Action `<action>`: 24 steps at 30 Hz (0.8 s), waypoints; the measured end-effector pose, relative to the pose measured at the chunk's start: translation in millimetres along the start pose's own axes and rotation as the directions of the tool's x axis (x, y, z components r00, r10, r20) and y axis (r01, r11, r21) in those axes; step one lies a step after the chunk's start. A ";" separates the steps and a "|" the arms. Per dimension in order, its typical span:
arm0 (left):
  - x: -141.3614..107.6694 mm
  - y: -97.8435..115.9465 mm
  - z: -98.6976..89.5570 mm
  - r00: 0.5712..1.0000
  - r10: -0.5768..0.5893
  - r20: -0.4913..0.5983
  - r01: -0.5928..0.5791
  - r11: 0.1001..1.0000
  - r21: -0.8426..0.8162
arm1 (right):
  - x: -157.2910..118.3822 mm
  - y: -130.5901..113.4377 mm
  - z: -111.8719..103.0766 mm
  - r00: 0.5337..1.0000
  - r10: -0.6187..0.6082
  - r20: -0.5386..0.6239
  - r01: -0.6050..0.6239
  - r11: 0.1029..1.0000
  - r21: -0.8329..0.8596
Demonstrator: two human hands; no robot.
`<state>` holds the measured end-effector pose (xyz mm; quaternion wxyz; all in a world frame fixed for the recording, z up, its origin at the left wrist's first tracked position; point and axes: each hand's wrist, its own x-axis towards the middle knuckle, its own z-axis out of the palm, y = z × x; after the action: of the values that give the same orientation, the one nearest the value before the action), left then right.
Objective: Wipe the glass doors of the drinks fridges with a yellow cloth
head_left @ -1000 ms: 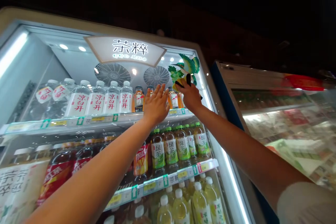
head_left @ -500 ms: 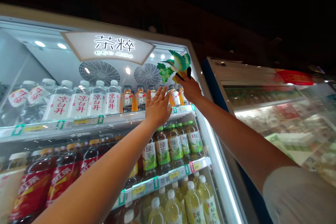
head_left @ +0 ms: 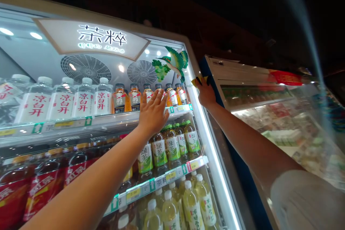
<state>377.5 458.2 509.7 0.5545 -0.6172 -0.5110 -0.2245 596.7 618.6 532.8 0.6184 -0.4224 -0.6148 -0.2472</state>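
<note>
My left hand (head_left: 153,113) lies flat against the glass front of a lit drinks fridge (head_left: 185,43), fingers stretched out and holding nothing. Behind it, through the glass, stand orange drink bottles (head_left: 134,97). Up at the fridge's right-hand frame, my right hand (head_left: 207,95) is closed on a yellow-and-black cloth (head_left: 198,81), pressed to the frame. Most of the cloth is hidden by the fingers. A bird sticker (head_left: 176,61) with green leaves shows on the glass just left of that hand.
Inside the fridge, shelves hold clear water bottles (head_left: 64,97), red-labelled bottles (head_left: 45,183), green tea bottles (head_left: 172,145) and pale yellow drinks (head_left: 192,201). To the right stands another refrigerated case (head_left: 280,115) with a dark blue side. A lit sign (head_left: 94,39) spans the fridge top.
My right hand has moved with the cloth from the glass below the bird sticker rightward onto the frame. My left hand stays flat on the glass. The view has shifted slightly right.
</note>
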 end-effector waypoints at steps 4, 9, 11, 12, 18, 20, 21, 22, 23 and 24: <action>2.3 11.9 2.2 1.000 0.014 0.015 -0.014 1.000 -0.012 | 1.1 0.5 -4.5 1.000 -0.005 0.028 0.005 1.000 -0.011; -5.9 10.8 6.3 0.997 0.076 0.022 -0.076 0.997 0.002 | -52.8 25.7 1.9 0.981 -0.193 -0.027 0.193 0.981 0.018; -5.4 7.1 7.2 0.997 0.075 -0.006 -0.075 0.997 0.009 | -46.0 30.2 3.9 0.983 -0.174 -0.056 0.176 0.984 0.024; -4.2 5.2 7.3 0.998 0.063 -0.020 -0.063 0.998 0.012 | -35.3 28.1 3.9 0.987 -0.148 -0.067 0.150 0.988 0.028; -4.7 -0.1 2.1 0.999 0.034 -0.013 -0.034 0.999 0.018 | 3.1 -16.5 -3.2 0.993 -0.111 -0.048 0.113 0.993 0.032; -10.9 -1.5 -0.9 0.999 0.038 0.004 -0.038 0.999 0.021 | -16.8 -17.4 -4.9 0.962 -0.269 -0.039 0.271 0.961 0.053; -14.2 -2.8 -2.4 0.999 0.036 0.009 -0.036 0.999 0.023 | -27.9 -13.2 -5.7 0.938 -0.344 -0.030 0.346 0.936 0.071; -17.3 -4.5 -3.7 0.999 0.035 0.014 -0.035 0.999 0.025 | -37.0 -7.3 -6.5 0.922 -0.386 -0.023 0.387 0.918 0.087; -19.7 -6.5 -4.9 0.999 0.034 0.019 -0.035 0.999 0.026 | -42.4 -1.4 -7.2 0.924 -0.382 -0.019 0.382 0.919 0.095; -21.2 -8.6 -5.9 0.999 0.034 0.021 -0.034 0.999 0.027 | -43.6 2.8 -7.9 0.942 -0.334 -0.018 0.334 0.938 0.093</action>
<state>363.6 443.5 497.4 0.5613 -0.6204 -0.5093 -0.2015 598.0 604.2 490.9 0.5875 -0.2819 -0.6881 -0.3193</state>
